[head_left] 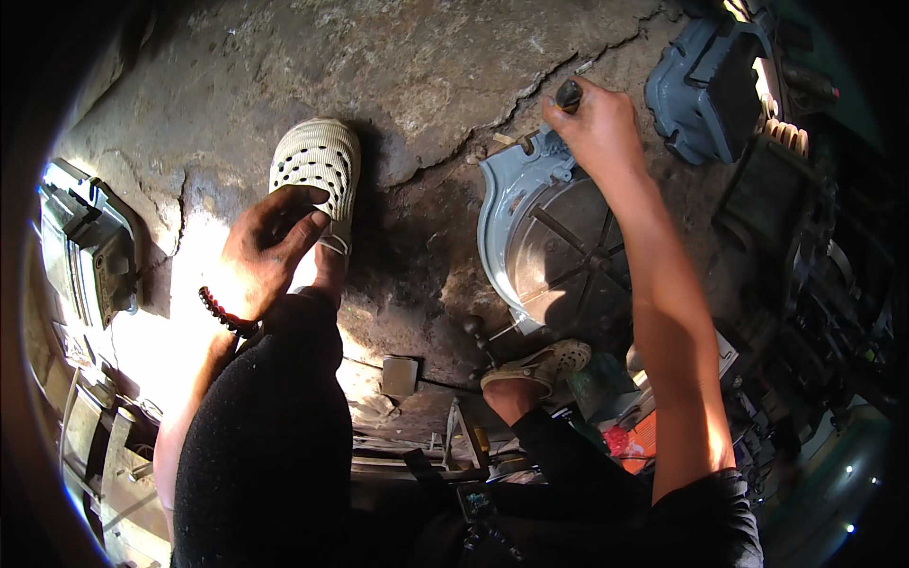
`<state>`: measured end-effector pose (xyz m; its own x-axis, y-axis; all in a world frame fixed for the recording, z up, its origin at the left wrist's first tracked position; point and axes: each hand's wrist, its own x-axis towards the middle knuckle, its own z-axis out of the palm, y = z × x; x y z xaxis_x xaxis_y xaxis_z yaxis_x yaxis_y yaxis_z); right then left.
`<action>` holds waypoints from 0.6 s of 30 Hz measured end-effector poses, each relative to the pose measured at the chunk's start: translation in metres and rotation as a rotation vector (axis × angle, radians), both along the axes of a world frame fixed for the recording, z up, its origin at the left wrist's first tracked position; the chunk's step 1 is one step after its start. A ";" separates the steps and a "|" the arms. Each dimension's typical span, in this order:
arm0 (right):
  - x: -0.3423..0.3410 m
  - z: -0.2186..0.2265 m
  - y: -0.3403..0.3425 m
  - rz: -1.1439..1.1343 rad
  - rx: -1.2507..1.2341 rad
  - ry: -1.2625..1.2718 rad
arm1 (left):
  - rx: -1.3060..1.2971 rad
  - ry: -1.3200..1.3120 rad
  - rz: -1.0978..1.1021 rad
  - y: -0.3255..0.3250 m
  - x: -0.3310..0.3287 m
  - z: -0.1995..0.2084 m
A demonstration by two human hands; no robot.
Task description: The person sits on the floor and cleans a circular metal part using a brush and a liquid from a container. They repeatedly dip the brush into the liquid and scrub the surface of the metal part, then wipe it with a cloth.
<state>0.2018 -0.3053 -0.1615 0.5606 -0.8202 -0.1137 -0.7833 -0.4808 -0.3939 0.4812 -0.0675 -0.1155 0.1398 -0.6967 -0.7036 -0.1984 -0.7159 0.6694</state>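
My right hand point(606, 128) is closed round a dark tool handle point(568, 97), whose round butt faces up; its working end is hidden. Below that hand lies a grey cast-metal housing point(497, 222) with a curved rim. A round, ribbed plate point(554, 260) fills its middle, partly in shadow and partly behind my forearm. My left hand point(270, 251), wearing a beaded bracelet, hangs loosely past my bent knee, above my cream clog point(317, 166). Its fingers are slightly bent, with a gap to the thumb, and nothing shows in them.
Another grey casting point(701, 90) stands at the far right, and a grey metal part point(90, 246) is at the left. Cracks run across the stained concrete floor point(436, 76). My other clog point(544, 364) is close to the housing's near edge. Dark machine parts crowd the right side.
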 end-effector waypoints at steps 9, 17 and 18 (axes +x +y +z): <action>-0.012 0.020 -0.006 -0.072 -0.092 -0.082 | 0.007 0.011 0.024 0.002 0.001 0.002; 0.002 0.010 -0.007 -0.113 -0.083 -0.149 | 0.007 0.048 0.061 0.005 -0.002 0.001; -0.001 0.013 -0.009 -0.096 -0.099 -0.167 | 0.006 0.045 0.070 0.006 -0.001 0.001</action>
<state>0.2010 -0.3139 -0.1481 0.4840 -0.8731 0.0587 -0.7548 -0.4505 -0.4767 0.4800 -0.0618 -0.1141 0.1563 -0.6820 -0.7145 -0.1181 -0.7311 0.6720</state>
